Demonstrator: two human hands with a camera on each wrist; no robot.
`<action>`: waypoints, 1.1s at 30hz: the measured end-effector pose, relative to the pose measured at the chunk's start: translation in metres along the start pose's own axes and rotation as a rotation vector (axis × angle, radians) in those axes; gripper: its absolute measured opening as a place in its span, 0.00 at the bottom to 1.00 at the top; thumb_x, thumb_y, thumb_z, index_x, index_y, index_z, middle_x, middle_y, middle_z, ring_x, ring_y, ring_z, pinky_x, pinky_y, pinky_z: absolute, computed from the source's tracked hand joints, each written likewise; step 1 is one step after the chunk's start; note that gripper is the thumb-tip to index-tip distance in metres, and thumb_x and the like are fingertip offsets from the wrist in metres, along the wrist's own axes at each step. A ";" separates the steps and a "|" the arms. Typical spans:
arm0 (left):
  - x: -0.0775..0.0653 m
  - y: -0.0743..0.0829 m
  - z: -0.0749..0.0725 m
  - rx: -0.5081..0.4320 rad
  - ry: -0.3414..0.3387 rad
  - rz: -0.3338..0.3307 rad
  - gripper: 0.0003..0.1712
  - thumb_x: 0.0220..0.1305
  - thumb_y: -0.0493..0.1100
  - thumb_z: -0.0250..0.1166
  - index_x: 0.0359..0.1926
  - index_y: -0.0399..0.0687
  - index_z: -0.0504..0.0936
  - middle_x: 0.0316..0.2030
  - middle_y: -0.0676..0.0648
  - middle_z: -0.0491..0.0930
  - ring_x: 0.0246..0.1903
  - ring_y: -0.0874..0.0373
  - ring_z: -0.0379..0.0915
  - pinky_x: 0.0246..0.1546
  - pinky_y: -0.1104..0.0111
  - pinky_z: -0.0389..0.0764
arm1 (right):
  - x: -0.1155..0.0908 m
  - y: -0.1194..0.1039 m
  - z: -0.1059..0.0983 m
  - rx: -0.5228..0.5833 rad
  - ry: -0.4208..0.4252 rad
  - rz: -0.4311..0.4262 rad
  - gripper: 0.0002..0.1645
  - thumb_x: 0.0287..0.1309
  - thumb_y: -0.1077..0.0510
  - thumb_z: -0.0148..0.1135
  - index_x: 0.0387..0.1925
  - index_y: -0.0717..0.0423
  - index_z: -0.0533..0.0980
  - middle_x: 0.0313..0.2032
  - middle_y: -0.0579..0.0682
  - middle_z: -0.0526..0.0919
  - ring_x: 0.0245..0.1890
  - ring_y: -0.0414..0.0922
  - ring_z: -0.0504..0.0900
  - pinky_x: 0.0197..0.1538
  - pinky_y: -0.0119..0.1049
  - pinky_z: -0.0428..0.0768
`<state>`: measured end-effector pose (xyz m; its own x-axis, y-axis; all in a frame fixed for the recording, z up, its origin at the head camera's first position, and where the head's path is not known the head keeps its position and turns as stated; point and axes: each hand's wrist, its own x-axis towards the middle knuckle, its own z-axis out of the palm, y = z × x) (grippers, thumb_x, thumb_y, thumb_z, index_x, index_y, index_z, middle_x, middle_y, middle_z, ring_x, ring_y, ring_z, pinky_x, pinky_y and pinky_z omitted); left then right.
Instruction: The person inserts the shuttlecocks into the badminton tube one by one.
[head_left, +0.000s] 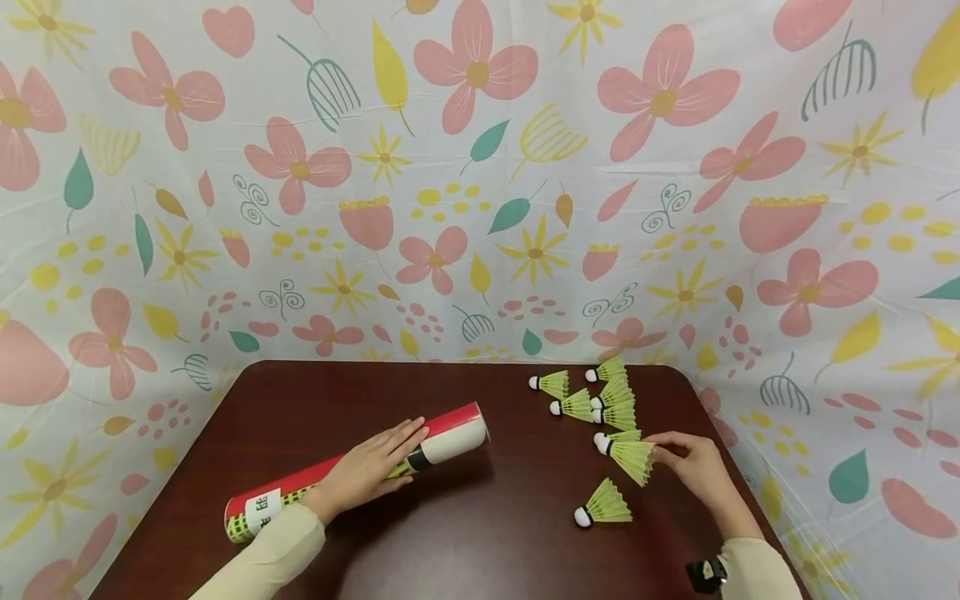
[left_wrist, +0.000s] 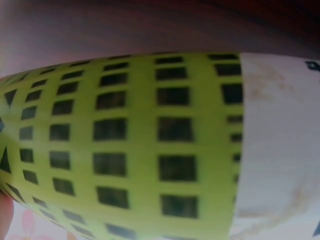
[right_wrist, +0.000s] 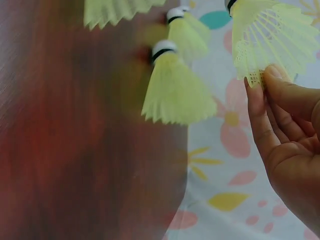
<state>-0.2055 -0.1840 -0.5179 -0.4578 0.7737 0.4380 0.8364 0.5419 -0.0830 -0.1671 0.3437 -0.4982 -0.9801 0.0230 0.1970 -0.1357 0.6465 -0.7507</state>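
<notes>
Flowered cloth (head_left: 495,183) backed the dark worktop (head_left: 465,542); the left grip (head_left: 371,467) clasped a tube (head_left: 459,435), the right grip (head_left: 697,471) pinched a shuttlecock (head_left: 633,458).

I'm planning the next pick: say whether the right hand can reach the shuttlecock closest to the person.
Probably yes: only bare table seems to separate the right hand from the near shuttlecock, though that hand pinches another shuttlecock.

tube (head_left: 306,477) partly hidden by left hand (head_left: 367,465), table (head_left: 450,537) cut off

Dk brown table (head_left: 322,400) carries red/wht tube (head_left: 457,437) on L & several yel shuttlecocks (head_left: 606,505) on R
</notes>
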 end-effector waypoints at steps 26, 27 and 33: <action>0.001 0.003 -0.003 -0.030 -0.035 -0.028 0.54 0.48 0.47 0.77 0.73 0.44 0.58 0.72 0.45 0.55 0.66 0.49 0.61 0.59 0.57 0.72 | 0.060 -0.074 0.062 0.159 -0.153 -0.037 0.12 0.61 0.65 0.61 0.45 0.65 0.82 0.42 0.62 0.84 0.36 0.50 0.86 0.38 0.39 0.83; 0.001 0.002 -0.003 -0.029 -0.033 -0.028 0.55 0.48 0.47 0.77 0.73 0.44 0.58 0.72 0.45 0.56 0.66 0.49 0.61 0.59 0.57 0.72 | 0.061 -0.076 0.064 0.170 -0.158 -0.037 0.12 0.61 0.65 0.61 0.45 0.65 0.82 0.42 0.61 0.84 0.36 0.50 0.86 0.38 0.39 0.83; 0.002 0.002 -0.004 -0.035 -0.056 -0.034 0.55 0.49 0.47 0.77 0.73 0.44 0.56 0.73 0.45 0.55 0.67 0.50 0.60 0.60 0.57 0.71 | 0.066 -0.082 0.082 0.249 -0.183 -0.091 0.11 0.59 0.65 0.63 0.44 0.66 0.82 0.41 0.62 0.84 0.34 0.49 0.86 0.39 0.37 0.83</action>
<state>-0.2036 -0.1827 -0.5134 -0.5011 0.7728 0.3894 0.8299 0.5567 -0.0368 -0.2322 0.2293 -0.4752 -0.9691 -0.1786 0.1702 -0.2327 0.4324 -0.8712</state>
